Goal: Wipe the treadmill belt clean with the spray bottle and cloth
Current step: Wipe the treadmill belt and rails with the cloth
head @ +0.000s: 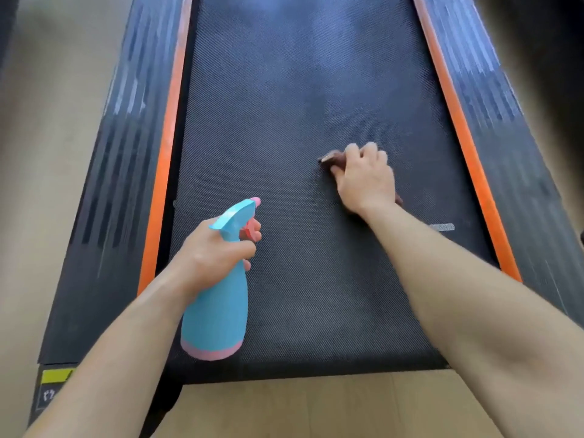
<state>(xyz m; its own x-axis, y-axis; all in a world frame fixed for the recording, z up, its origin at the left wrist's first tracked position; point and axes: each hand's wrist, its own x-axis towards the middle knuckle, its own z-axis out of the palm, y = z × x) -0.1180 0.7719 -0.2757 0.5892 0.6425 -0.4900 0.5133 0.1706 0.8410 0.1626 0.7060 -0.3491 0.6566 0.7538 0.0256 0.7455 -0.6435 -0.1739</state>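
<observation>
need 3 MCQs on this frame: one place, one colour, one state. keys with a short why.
1. Where is the cloth?
A. on the floor
B. on the treadmill belt, under the right hand
C. draped over a side rail

2. What colour is the spray bottle?
A. light blue with pink trim
B. white
C. green

3. What state is the spray bottle in?
A. lying loose on the belt
B. standing alone on the floor
C. gripped by the left hand

Key:
1 B: the brown cloth pokes out past the fingers of the right hand, which holds it down on the belt.
2 A: the body and head are blue; the base band, nozzle tip and trigger are pink.
3 C: the left hand's fingers wrap the bottle's neck, with one at the trigger.
</observation>
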